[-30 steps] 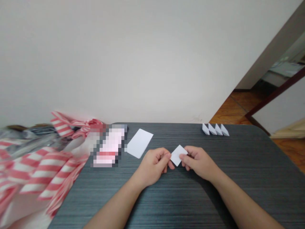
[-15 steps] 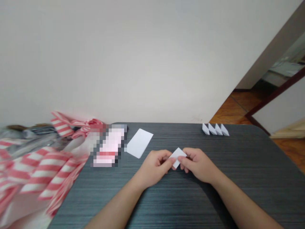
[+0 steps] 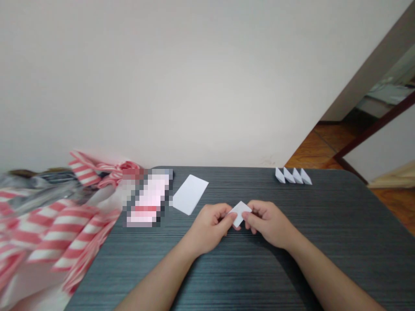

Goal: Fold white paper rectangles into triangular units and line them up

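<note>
A small folded piece of white paper (image 3: 240, 210), diamond-shaped from above, is held between both hands over the dark table. My left hand (image 3: 215, 225) pinches its left corner, thumb on top and fingers curled beneath. On the opposite corner, my right hand (image 3: 266, 221) grips with its thumb over the paper and the fingers bent behind. The underside of the paper is hidden. Beyond my left hand lies a flat white sheet of paper (image 3: 190, 195), perhaps a small stack.
Several folded white paper pieces (image 3: 293, 176) stand in a row at the table's (image 3: 343, 224) far right. A pixelated pinkish object (image 3: 151, 196) lies left of the sheet. Red-and-white striped cloth (image 3: 61, 229) is heaped beside the table's left edge. A wall (image 3: 207, 86) backs the table.
The folded paper has shifted very slightly to the left in my fingers. Both hands keep almost the same position, and the other things have not moved.
</note>
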Motion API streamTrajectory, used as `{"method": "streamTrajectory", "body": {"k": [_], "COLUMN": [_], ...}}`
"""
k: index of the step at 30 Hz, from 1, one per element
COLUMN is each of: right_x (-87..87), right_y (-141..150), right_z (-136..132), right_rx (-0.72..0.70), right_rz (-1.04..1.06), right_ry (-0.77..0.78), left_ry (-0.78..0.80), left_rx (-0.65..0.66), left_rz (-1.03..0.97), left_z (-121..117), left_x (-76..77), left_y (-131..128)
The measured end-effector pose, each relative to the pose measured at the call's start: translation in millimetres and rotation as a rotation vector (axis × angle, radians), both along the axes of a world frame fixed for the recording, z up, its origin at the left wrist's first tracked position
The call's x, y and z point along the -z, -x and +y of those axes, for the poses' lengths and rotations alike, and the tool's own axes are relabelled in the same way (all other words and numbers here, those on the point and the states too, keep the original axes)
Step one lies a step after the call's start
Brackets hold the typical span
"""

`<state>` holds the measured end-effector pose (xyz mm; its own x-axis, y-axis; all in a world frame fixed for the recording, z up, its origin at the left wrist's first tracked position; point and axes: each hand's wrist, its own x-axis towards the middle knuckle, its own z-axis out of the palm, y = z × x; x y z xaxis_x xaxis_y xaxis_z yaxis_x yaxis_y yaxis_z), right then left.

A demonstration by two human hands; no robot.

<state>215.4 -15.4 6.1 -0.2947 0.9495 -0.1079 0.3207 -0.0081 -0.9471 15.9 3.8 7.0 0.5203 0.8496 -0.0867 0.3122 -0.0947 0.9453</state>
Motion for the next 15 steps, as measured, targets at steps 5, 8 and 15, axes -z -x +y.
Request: {"method": "streamTrajectory", "body": {"k": [5,8,15], "right_x": [-0.7,0.2,5.2], "right_y": [-1.9,-2.1,-1.5], "right_z": [1.4,1.8,1.7], "right_rx": [0.023,0.033,0.050], "right_rz": [0.011,0.015,0.040], "right_ry": [-0.002,0.004,0.019], "left_ry": [0.079,0.078,0.066], "left_rx": [-0.054,-0.066,-0.055], "left_rz": [-0.074,-0.069,-0.044], "left_z": [-0.1,0.5,0.3], "left_x": [-1.0,0.7,1.7], "left_y": [-1.4,-0.4,1.6]}}
